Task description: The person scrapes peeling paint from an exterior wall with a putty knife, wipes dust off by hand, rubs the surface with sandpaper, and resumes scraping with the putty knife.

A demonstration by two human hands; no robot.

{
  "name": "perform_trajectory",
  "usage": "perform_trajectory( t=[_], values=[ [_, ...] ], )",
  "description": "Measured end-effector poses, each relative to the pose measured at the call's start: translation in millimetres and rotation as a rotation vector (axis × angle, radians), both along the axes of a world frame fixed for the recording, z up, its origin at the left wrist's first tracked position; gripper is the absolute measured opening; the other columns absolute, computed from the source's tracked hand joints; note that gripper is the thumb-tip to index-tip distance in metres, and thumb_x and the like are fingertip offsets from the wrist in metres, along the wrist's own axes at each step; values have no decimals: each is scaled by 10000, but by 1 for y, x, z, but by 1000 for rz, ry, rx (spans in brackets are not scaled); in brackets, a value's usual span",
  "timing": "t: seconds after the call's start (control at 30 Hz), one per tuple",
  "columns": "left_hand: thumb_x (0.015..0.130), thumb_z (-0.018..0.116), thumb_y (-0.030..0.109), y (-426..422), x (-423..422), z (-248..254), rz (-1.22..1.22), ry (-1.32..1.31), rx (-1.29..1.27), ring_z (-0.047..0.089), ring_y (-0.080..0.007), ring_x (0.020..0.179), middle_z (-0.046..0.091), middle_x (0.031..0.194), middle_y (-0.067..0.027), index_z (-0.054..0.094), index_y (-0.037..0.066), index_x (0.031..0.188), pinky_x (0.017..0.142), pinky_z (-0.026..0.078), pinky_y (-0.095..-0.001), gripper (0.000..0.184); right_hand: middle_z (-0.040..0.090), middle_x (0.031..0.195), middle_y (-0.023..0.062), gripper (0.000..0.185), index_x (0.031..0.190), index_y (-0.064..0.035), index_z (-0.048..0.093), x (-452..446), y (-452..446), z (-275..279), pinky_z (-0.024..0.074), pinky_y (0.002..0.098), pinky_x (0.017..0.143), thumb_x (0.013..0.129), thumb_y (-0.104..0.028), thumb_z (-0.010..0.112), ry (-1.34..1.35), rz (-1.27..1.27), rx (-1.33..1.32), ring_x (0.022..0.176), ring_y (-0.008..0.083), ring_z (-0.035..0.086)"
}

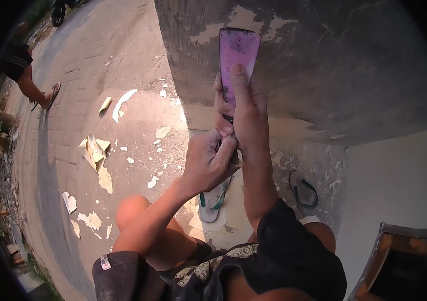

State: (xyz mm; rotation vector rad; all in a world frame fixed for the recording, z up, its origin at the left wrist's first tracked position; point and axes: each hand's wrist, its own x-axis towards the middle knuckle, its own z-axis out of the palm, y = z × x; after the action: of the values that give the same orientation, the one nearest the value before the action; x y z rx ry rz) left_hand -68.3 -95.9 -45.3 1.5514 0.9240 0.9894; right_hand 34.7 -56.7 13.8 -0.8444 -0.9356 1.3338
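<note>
A purple scraper with a wide flat blade (241, 45) points up in front of the grey wall. My right hand (247, 108) is wrapped round it, with the thumb flat on its purple face. Just below and to the left, my left hand (211, 155) has its fingers closed against the base of my right hand. What the left fingers hold, if anything, is hidden. Both hands are dusty. Behind the scraper, the wall (324, 65) shows pale patches where its surface has come off.
Peeled flakes (95, 150) lie scattered on the paved ground at left. Two sandals (303, 190) are below the wall. Another person's leg (33, 88) shows at upper left. A wooden frame (384, 256) stands at lower right, beside a pale wall (394, 175).
</note>
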Motion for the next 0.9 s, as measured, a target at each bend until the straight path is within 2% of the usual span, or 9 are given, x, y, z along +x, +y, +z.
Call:
perform_trajectory(
  t=[0.13,0.23,0.3,0.37,0.47,0.6,0.7,0.9],
  values=[
    [1015,431,160,-4,-4,-24,13,36,55,611,-107,585,634,669,-66,590,-37,840,534,475,-249,308,319,481,-27,479,835,-37,536,-1,-3,-14,243,234,316,984,-486,463,-36,8,-34,319,71,320],
    [1010,439,148,2,1,-3,-2,8,58,608,-106,583,628,661,-67,583,-37,834,535,474,-249,293,321,480,-26,483,833,-40,536,1,0,2,244,233,315,979,-495,469,-20,10,10,319,68,319],
    [1010,431,151,-5,1,-10,24,9,25,606,-106,582,625,648,-67,583,-41,831,537,473,-252,304,320,479,-29,484,830,-42,541,2,-6,-9,242,234,314,977,-498,474,-27,17,-42,318,65,313],
    [921,541,165,-6,2,-15,101,-16,21,582,-278,506,580,601,-189,611,-41,772,509,425,-363,264,317,478,-32,482,827,-44,546,1,0,-7,239,234,313,977,-497,477,-26,13,-39,316,63,309],
    [911,555,165,-3,7,4,106,-116,-19,574,-276,499,568,581,-183,622,-42,746,508,427,-365,273,313,476,-36,475,823,-46,550,0,-8,-5,236,235,312,979,-489,478,-15,-4,-85,312,61,303],
    [908,558,161,-6,2,-12,112,14,27,573,-245,492,577,582,-168,632,-28,747,505,432,-353,259,311,474,-35,460,830,-48,545,0,0,-6,234,236,310,981,-477,482,0,30,-18,309,62,297],
    [1000,443,140,-6,0,-6,13,14,-32,604,-107,594,625,650,-67,593,-42,845,546,473,-254,282,310,475,-34,452,837,-48,542,1,-4,-8,233,232,310,982,-473,482,11,27,-58,309,63,292],
    [1009,428,154,-5,1,-3,15,21,9,611,-117,578,632,650,-63,602,-39,861,540,480,-257,299,312,486,-34,451,831,-44,534,1,-3,-4,233,228,309,988,-462,473,8,28,-50,311,63,287]
  ],
)
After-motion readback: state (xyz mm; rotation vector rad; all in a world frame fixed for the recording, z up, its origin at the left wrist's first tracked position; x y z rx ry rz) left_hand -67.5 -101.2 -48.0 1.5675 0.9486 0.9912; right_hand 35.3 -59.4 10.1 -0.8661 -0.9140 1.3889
